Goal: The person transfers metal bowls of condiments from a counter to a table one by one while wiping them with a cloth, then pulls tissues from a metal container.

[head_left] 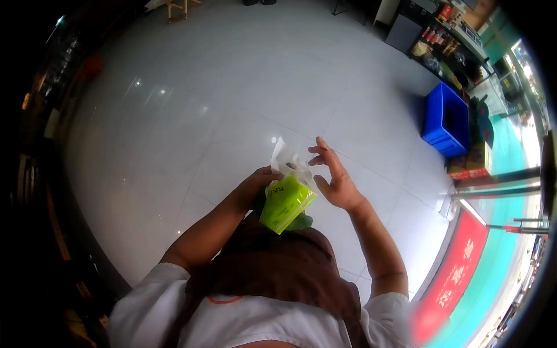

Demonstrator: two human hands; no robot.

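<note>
A bright lime-green packet (286, 203) with dark print hangs tilted in front of my body. At its top bunches a whitish, thin translucent sheet (285, 158); whether it is tissue or plastic I cannot tell. My left hand (259, 184) grips the packet from its left side, the fingertips partly hidden behind it. Just right of the packet, my right hand (336, 180) is raised with its fingers apart and holds nothing. Something dark green (301, 221) shows below the packet, against the brown apron (272, 261).
Grey floor tiles (232, 75) spread ahead. To the right stand a blue plastic bin (435, 124), a box (477, 159) and shelves with goods (444, 40). A red mat (458, 267) with pale characters lies at the lower right. A wooden stool (177, 10) is at the top.
</note>
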